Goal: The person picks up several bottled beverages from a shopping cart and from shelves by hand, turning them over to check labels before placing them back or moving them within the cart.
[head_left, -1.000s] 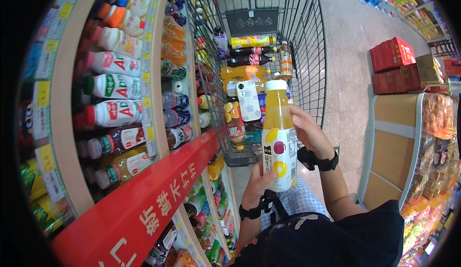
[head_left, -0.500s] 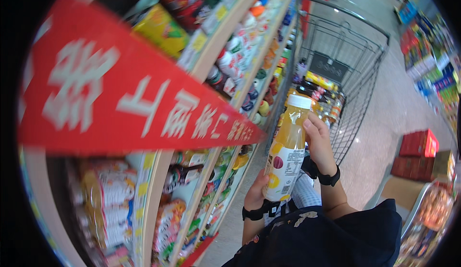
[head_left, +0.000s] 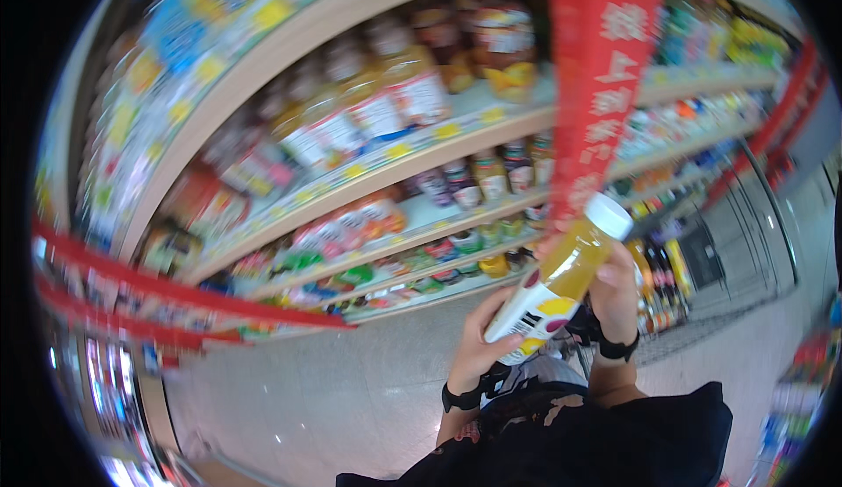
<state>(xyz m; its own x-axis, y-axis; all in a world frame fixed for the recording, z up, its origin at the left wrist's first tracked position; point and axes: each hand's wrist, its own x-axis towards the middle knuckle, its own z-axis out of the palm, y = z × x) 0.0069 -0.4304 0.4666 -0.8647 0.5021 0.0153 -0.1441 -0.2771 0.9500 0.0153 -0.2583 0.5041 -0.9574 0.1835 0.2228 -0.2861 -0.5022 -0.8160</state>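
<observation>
A bottle of yellow juice [head_left: 561,281] with a white cap and a white label is held at a tilt in front of my body, its cap toward the far right. My left hand [head_left: 481,334] is closed round its lower end, thumb across the label. Higher up, near the cap, my right hand [head_left: 612,287] grips its side; some of those fingers are hidden behind the bottle. Both wrists wear black bands.
Store shelves [head_left: 456,141] with rows of bottles and packs curve across the far side. A red banner [head_left: 605,75] hangs in front of them. To the right stands a wire shopping cart [head_left: 745,259] with bottles inside. Pale shiny floor [head_left: 324,391] lies at the lower left.
My view has swung left, so the shelves now run across and the cart sits farther right. The bottle has turned, showing another side of its label; both hands still hold it.
</observation>
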